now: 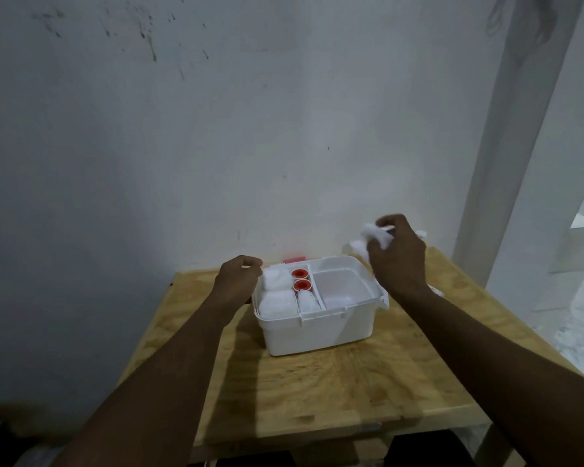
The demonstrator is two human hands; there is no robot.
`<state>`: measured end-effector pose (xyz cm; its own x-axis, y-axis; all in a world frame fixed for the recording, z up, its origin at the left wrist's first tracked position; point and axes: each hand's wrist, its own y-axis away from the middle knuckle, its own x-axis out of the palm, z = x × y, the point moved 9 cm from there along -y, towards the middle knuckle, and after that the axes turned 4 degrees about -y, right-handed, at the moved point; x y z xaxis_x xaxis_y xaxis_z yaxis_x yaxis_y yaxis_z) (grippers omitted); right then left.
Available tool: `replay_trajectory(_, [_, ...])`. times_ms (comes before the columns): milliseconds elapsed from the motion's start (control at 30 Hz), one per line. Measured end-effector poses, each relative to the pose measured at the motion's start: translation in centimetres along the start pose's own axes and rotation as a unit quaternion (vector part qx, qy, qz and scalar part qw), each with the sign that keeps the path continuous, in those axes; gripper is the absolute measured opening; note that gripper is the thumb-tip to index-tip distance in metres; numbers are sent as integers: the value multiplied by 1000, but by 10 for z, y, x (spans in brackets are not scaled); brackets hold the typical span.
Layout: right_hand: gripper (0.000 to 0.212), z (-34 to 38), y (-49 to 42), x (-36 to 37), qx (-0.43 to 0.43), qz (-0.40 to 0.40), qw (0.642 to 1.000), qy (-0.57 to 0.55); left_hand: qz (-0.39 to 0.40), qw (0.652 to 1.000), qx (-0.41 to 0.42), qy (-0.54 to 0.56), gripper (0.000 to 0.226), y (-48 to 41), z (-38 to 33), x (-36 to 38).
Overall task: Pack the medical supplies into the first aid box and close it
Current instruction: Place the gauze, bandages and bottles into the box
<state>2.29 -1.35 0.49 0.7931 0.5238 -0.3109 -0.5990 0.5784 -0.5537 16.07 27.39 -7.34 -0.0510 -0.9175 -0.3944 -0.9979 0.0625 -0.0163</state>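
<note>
A white first aid box [317, 332] stands open on a small wooden table [317, 392]. Its left compartment holds white gauze rolls [277, 291]. The narrow middle one has two orange-capped bottles [300, 279] and another white roll. The right compartment [341, 284] looks nearly bare. My left hand [238, 278] rests curled at the box's left rim, touching the gauze; whether it grips anything I cannot tell. My right hand [398, 254] hovers above the box's far right corner, closed on a white wad of gauze [373, 232].
More white supplies [354, 246] lie on the table behind the box at the right. A red piece [294, 260] shows behind the box's far rim. A white wall stands close behind the table, a white post [506, 146] to the right.
</note>
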Motion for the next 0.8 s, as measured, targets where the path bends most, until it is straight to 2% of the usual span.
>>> replay_trajectory(67, [29,23,4,25,28,84,993,-82,15,999,-22,29,21,1,5,-1])
replay_trajectory(133, [25,38,19,59,66,209,964,-151,27,997,-46,59,17,3,9,-2])
replay_trajectory(233, [16,49,48,97,66,322,932,-152,56,994,-63,75,15,6,17,-2])
replay_trajectory(467, [9,55,74,123,-56,344,937,-27,95,993,-52,49,17,9,26,0])
replay_trajectory(567, [20,61,74,114,-131,284,949,38,102,992,-58,46,17,8,29,1])
replay_trajectory(633, [17,70,76,104,-172,240,955,29,104,991,-60,53,17,7,31,2])
replay_trajectory(700, [18,78,84,103,-212,250,944,26,104,991,-59,58,19,8,31,2])
replay_trajectory(800, [24,79,104,115,-258,318,910,71,113,993,-37,27,18,8,29,3])
